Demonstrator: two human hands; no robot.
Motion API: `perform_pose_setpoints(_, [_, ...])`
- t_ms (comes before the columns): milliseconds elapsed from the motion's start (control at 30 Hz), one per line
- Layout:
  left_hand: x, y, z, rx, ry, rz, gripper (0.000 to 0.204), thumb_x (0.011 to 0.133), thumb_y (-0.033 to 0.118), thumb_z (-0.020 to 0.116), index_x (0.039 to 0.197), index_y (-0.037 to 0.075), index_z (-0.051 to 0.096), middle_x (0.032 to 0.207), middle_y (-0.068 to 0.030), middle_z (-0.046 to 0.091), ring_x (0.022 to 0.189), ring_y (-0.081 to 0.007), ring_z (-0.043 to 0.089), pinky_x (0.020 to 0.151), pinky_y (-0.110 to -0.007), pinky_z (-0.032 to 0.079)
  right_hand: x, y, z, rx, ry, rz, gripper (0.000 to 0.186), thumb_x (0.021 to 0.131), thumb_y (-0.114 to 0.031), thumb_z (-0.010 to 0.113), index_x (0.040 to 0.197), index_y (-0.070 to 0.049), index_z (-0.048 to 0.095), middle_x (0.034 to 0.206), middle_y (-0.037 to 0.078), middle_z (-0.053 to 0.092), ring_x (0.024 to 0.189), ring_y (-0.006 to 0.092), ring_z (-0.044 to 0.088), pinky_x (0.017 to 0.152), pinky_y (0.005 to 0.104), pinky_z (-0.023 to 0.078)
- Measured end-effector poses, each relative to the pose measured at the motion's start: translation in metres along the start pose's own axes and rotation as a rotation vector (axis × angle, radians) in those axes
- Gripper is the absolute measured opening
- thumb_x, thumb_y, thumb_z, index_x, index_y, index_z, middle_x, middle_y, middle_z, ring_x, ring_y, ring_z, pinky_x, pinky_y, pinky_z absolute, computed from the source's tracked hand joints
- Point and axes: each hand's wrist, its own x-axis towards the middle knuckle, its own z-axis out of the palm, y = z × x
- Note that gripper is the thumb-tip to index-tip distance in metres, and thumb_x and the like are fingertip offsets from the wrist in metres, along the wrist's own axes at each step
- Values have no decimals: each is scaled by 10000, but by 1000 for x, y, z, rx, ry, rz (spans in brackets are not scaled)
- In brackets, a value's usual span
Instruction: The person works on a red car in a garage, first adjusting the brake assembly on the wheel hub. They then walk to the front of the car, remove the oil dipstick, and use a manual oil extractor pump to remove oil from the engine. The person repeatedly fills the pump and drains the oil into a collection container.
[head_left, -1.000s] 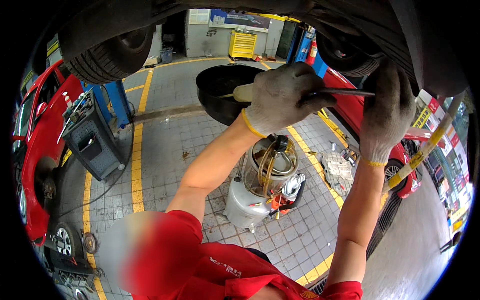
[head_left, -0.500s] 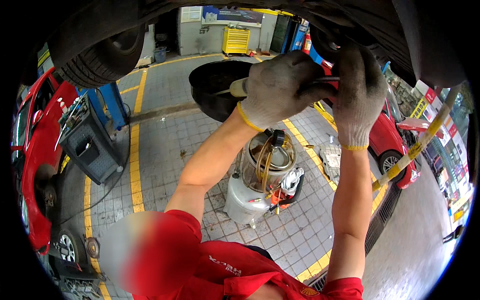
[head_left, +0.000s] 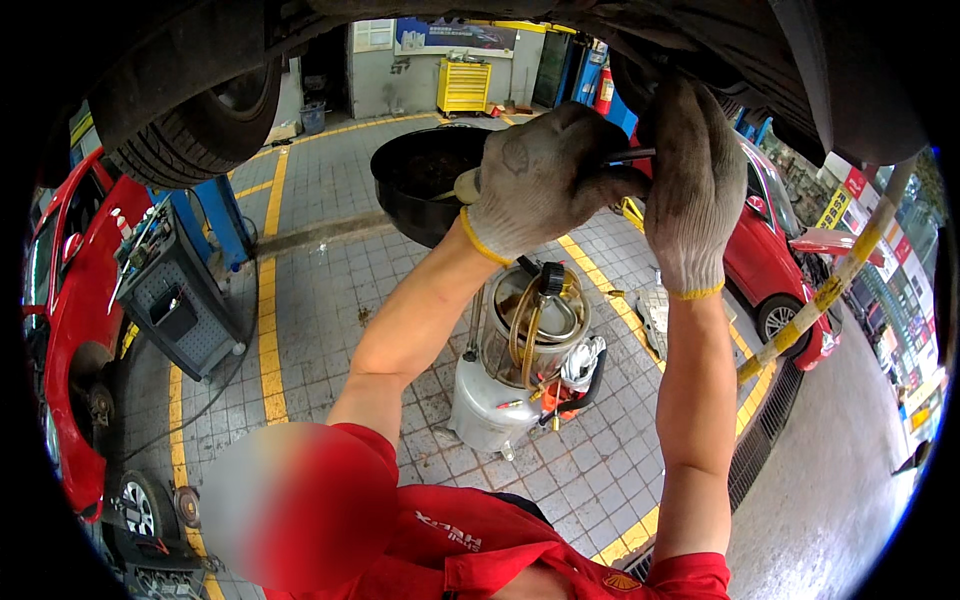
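Overhead, just below the car's dark underside, both my gloved hands are raised. My left hand is closed around a tool with a pale handle and a dark shaft. My right hand wraps around the shaft's far end, partly hiding it. Behind my left hand sits a large black round drain pan. Below it stands a silver drain tank with a clear chamber, amber hoses and a black cap.
A grey tool cart, blue lift post and red car are left. Another red car and a striped pole are right. A tyre hangs overhead; a yellow tool chest stands at the back.
Both hands have moved up and to the left in the view; the right hand has come closer to the left along the shaft. The background has shifted slightly with the camera.
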Motion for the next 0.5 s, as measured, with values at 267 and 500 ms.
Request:
perform_pose_setpoints(267, [1,2,3,81,71,23,403,869,549,806,1010,172,779,948,-26,726,791,-256,740,634,-373,580,8,-15,-4,123,-78,265,251,1020,-246,636,992,-3,691,869,187,669,786,406,647,699,432,502])
perform_pose_setpoints(500, [3,9,-2,56,1,-6,323,854,286,806,1081,65,745,1061,-131,758,830,-387,747,722,-462,607,6,-17,-1,136,-70,324,230,1005,-232,664,963,-7,689,847,192,642,777,427,617,685,447,493])
